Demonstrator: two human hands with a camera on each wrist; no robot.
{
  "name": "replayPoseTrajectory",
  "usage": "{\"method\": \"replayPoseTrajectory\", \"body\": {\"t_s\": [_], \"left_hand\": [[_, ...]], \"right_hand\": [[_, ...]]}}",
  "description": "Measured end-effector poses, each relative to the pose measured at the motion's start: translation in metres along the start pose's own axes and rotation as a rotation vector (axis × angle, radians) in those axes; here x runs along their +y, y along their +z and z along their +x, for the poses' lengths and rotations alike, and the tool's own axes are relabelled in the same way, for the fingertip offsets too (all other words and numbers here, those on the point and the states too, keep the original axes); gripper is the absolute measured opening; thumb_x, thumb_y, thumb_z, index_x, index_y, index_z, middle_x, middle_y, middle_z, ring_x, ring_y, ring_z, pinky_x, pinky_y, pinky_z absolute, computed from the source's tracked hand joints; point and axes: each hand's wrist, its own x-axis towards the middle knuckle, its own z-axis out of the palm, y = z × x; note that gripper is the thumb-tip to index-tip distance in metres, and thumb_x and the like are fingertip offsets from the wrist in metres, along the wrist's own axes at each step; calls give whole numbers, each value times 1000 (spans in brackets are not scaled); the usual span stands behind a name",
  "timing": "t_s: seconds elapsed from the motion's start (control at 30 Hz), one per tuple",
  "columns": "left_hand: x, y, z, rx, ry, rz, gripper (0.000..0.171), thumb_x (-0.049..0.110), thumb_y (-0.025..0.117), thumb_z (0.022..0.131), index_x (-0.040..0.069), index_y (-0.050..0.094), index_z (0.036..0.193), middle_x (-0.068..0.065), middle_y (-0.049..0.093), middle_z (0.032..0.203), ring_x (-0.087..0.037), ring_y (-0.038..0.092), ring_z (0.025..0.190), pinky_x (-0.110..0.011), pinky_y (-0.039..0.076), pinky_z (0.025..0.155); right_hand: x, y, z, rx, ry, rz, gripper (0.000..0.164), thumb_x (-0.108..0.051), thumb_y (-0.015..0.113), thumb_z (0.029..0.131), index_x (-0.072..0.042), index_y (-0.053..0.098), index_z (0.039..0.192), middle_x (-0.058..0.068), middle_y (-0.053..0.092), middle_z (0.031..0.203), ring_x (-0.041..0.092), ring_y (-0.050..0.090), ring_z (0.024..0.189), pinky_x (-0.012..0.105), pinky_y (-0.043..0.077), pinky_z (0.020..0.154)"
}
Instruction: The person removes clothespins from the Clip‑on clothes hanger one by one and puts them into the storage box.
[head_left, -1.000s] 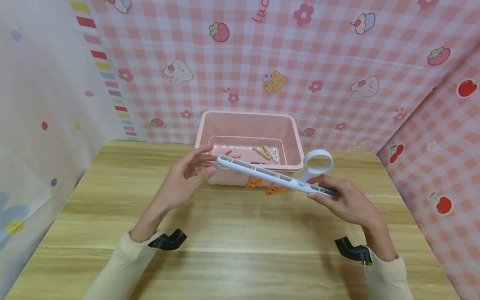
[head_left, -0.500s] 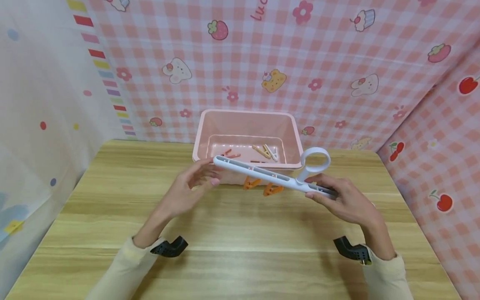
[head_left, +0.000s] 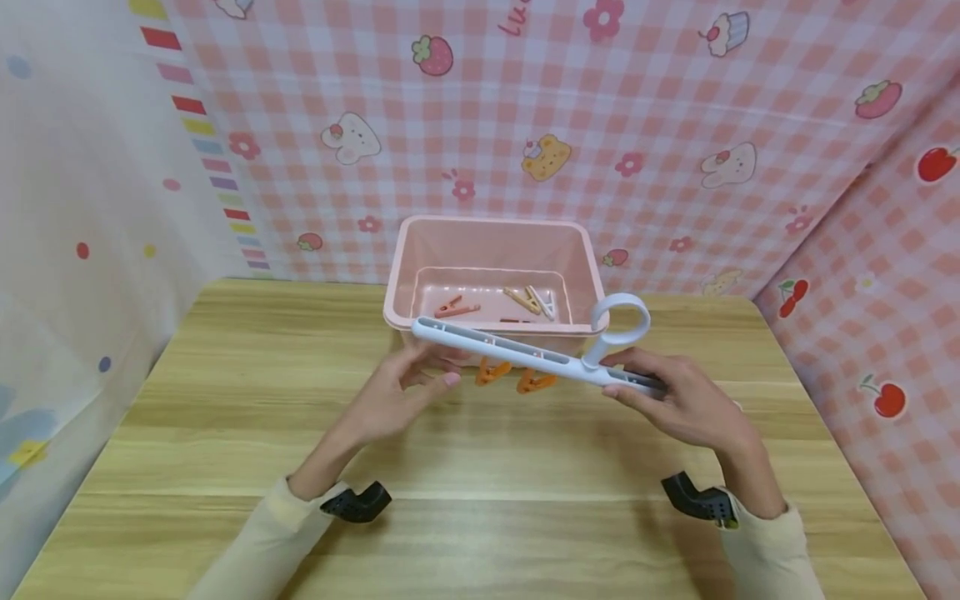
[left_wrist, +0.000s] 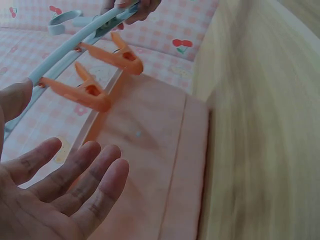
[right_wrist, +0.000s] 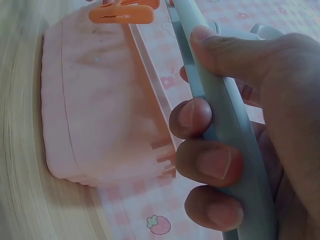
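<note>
My right hand [head_left: 686,402] grips the right end of a pale blue clip hanger [head_left: 576,368], which has a ring at the top and slopes up to the left. Two orange clothespins [left_wrist: 117,59] hang from the underside of its bar. My left hand [head_left: 397,396] is just below the hanger's left end, its fingers spread and fairly straight in the left wrist view. Its thumb [left_wrist: 15,101] overlaps the bar there; whether it touches cannot be told. Part of the left fingers is hidden behind the bar in the head view.
Behind the hanger a pink bin [head_left: 491,240] stands on the wooden table [head_left: 480,533]. Inside lie a pinkish-orange clothespin [head_left: 457,310], a yellow one [head_left: 521,300], a white one [head_left: 542,303] and a partly hidden dark one. Patterned cloth [head_left: 480,108] closes off the back and sides.
The left hand has moved right and down, from beside the hanger's left end to below it. The right hand and hanger have shifted slightly left.
</note>
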Motion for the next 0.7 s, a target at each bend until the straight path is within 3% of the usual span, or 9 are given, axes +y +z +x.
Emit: {"method": "replayPoseTrajectory", "body": {"t_s": [0.17, 0.33, 0.5, 0.7], "left_hand": [[-1, 8, 2, -32, 14, -44, 45, 18, 65, 103, 16, 52, 146, -11, 65, 136, -39, 61, 124, -38, 56, 96], [1, 15, 5, -45, -12, -33, 45, 21, 66, 102, 11, 54, 144, -10, 65, 132, -27, 63, 122, -36, 56, 97], [4, 22, 7, -63, -27, -44, 44, 21, 68, 101, 12, 56, 142, -10, 66, 130, -25, 64, 118, -36, 57, 95], [6, 27, 9, -101, -9, -87, 38, 13, 65, 101, 8, 57, 138, -15, 68, 119, -26, 69, 100, -41, 61, 85]], "right_hand": [[-1, 2, 1, -3, -21, 8, 35, -7, 76, 92, -26, 70, 121, -12, 64, 83, 2, 48, 64, 23, 43, 62], [-2, 4, 3, -12, -40, 14, 33, -7, 75, 93, -25, 70, 120, -12, 62, 81, 2, 47, 63, 23, 43, 61], [-2, 5, 4, -19, -46, 15, 33, -7, 75, 93, -26, 70, 119, -13, 61, 80, 2, 48, 64, 23, 43, 62], [-1, 4, 3, -23, -33, 11, 32, -9, 75, 94, -27, 69, 120, -13, 60, 80, 2, 48, 64, 23, 43, 62]]}}
